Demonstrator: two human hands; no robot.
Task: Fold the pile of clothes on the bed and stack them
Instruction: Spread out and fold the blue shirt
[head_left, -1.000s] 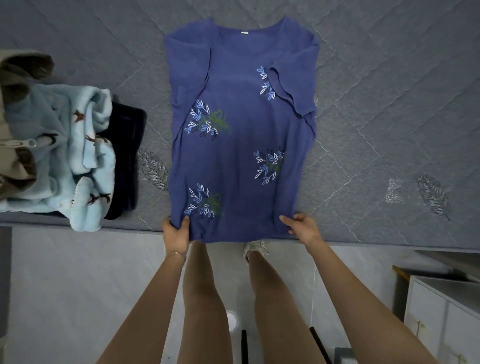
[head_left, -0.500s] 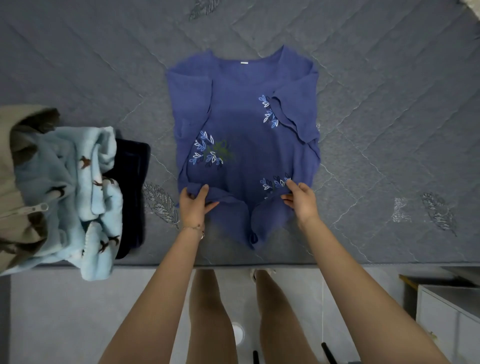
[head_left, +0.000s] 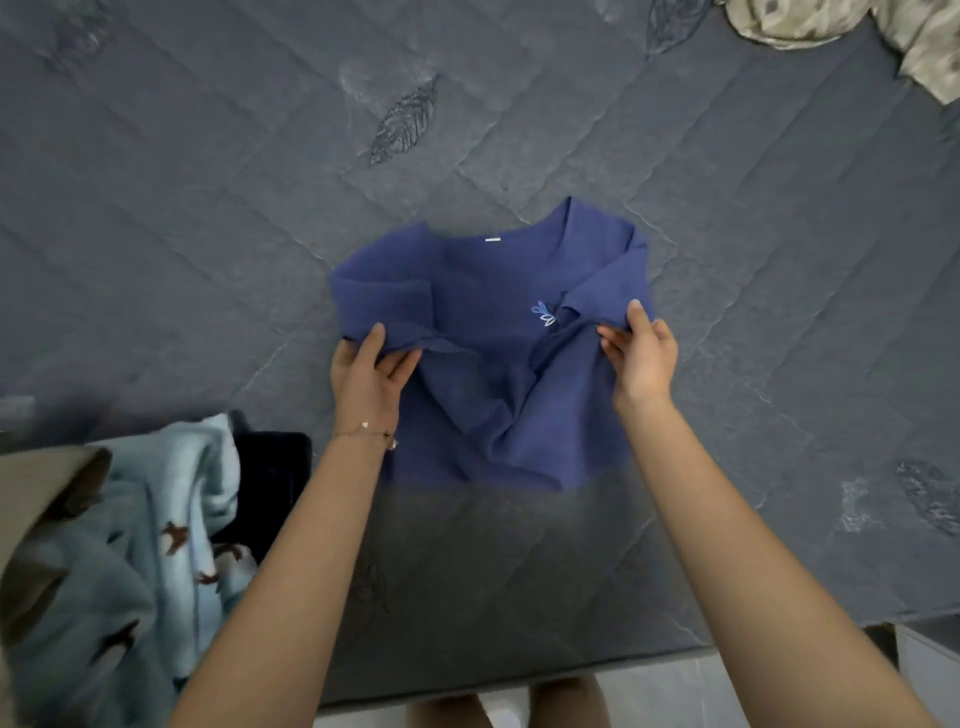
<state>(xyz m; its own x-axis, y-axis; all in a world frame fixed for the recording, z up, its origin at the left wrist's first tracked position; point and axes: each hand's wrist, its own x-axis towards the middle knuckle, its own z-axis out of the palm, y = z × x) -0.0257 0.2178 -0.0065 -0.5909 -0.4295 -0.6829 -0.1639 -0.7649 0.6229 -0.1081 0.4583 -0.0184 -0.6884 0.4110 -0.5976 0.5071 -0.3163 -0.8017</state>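
Hem of the blue shirt (head_left: 488, 364) has gone further up since half a second ago: from mid-body to sleeve level, so the lower half now lies doubled over the upper half and only one leaf print shows, by the right sleeve. Both hands have hold of that hem. Left hand (head_left: 366, 376) pinches the left corner, thumb on one side of the cloth and fingers on the other, just below the left sleeve. Right hand (head_left: 641, 358) pinches the right corner the same way, against the folded-in right sleeve. Cloth between them sags into a creased V, not flat yet. Shirt sits in the middle of the grey quilted bed (head_left: 208, 234), neckline away from the person, fold line towards the near edge but well back from it. Thin bracelet (head_left: 366, 428) on the left wrist. Near left corner of the bed: light blue fleece (head_left: 171, 519) with small brown figures, a dark garment (head_left: 270, 478) just beside it, a tan piece (head_left: 41, 493) at the frame edge. Far right corner: a pale patterned cloth (head_left: 831, 26), crumpled, well apart from the shirt.
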